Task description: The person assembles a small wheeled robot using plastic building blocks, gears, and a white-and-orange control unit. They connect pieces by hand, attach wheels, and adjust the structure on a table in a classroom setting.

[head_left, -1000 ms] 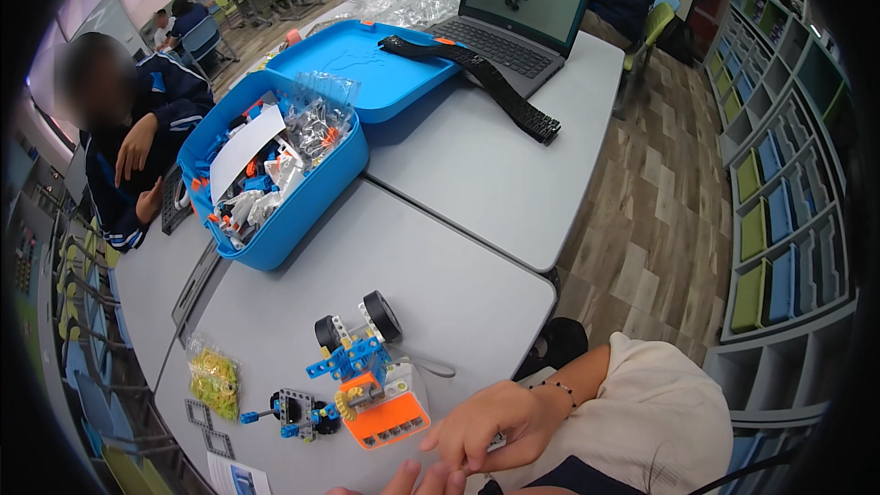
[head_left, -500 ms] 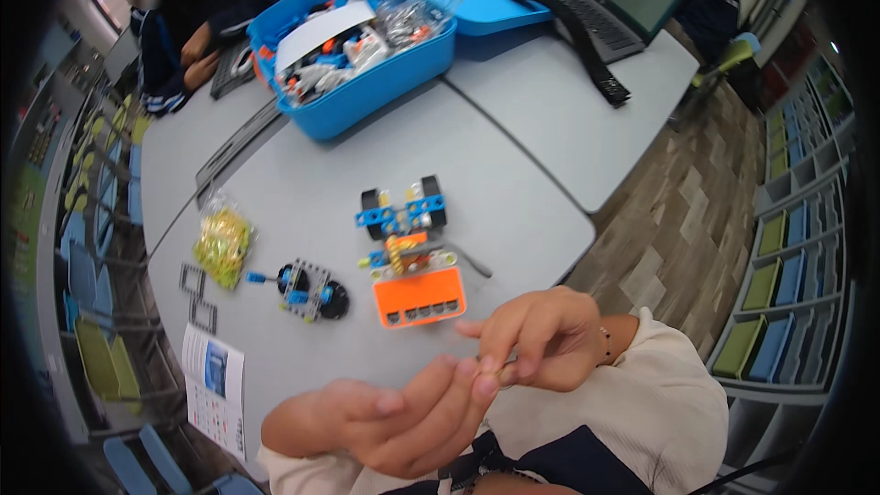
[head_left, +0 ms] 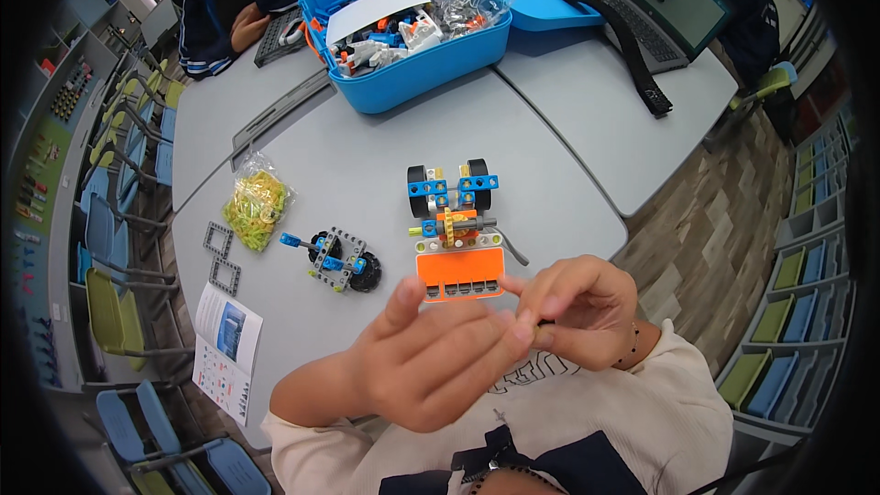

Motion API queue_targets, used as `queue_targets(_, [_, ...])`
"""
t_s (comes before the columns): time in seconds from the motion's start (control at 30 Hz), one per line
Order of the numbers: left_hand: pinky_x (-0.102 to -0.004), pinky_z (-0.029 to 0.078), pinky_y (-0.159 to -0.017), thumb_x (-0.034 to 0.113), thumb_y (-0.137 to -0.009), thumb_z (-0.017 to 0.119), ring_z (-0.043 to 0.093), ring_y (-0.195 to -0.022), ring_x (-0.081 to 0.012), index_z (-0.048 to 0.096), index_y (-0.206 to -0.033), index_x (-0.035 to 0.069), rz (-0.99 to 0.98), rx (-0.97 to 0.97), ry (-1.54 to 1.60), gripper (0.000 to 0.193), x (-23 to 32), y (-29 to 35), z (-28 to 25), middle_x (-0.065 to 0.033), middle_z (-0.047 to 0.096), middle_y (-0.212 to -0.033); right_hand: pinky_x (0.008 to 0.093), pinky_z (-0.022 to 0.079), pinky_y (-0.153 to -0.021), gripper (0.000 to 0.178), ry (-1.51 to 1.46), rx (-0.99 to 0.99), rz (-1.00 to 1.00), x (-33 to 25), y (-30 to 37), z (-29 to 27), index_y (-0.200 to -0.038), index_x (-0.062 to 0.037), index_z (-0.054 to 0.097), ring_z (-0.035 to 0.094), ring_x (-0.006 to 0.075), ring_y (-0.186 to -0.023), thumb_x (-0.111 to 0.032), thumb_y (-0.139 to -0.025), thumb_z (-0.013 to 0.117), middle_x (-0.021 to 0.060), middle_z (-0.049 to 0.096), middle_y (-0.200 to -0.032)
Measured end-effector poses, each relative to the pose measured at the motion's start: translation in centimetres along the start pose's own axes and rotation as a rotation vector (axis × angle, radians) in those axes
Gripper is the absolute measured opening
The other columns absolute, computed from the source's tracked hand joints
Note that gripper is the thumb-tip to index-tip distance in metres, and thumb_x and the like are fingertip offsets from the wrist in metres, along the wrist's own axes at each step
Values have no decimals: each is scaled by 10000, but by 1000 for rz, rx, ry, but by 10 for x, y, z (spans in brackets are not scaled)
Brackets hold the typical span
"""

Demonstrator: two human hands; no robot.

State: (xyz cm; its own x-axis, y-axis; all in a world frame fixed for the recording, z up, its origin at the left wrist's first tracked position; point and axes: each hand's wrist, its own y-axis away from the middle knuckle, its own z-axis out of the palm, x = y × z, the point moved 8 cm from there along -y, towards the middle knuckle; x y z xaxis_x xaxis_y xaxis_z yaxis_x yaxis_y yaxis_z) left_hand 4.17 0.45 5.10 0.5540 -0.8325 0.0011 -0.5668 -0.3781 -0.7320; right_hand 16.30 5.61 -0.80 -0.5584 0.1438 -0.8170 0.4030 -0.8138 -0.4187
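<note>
In front of my chest, my two hands meet at the fingertips. My right hand (head_left: 587, 312) pinches a small dark piece (head_left: 545, 323), mostly covered by fingers. My left hand (head_left: 431, 362) stretches its fingers against that pinch, its thumb raised apart. Just beyond them stands a toy-brick vehicle (head_left: 454, 229) with black wheels, blue beams, a yellow gear and an orange front panel (head_left: 460, 268). A grey and blue brick assembly (head_left: 339, 261) with black wheels lies to its left. Neither hand touches these two models.
Left on the table lie a clear bag of yellow-green pieces (head_left: 257, 206), grey brick frames (head_left: 223, 273) and an instruction booklet (head_left: 226, 344). Farther back stand an open blue case (head_left: 431, 69) of parts, a black strap (head_left: 623, 60) and a laptop (head_left: 642, 32). Another person's hands (head_left: 247, 27) rest behind.
The view has shifted, so the tabletop things appear farther right. My left thumb has lifted away from its fingers. My hands stay together at the fingertips.
</note>
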Motion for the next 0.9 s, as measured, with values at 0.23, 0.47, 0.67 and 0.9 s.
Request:
queue_targets(0.23, [-505,220,-1134,137,-798,669,622,-746,-118,673,-958,42,-62,19,23,186,-7,-2,6,4,627,-803,434,492,-921,196,575,-78,-72,-9,-6,-5,-928,-20,670,664,219,-810,-4,-747,743,91,691,-887])
queue_targets(0.47, [-497,235,-1127,118,-824,605,607,-697,-127,656,-881,31,25,25,-41,115,4,0,7,-13,618,-797,463,486,-923,189,555,-105,-117,-12,0,-2,-916,-28,661,662,220,-767,23,-746,724,86,687,-869])
queue_targets(0.67, [-504,71,-1166,118,-829,637,637,-736,-154,667,-950,25,211,13,-125,156,15,5,0,-27,668,-800,489,471,-938,208,547,-121,-173,-17,4,4,-933,-34,653,667,225,-799,38,-748,714,91,685,-884])
queue_targets(0.9, [-429,126,-1127,115,-820,587,641,-787,-117,681,-872,75,126,160,-122,114,18,9,-14,11,654,-819,497,458,-954,207,617,-194,-243,-26,4,15,-982,-34,637,671,247,-871,25,-787,678,121,676,-924])
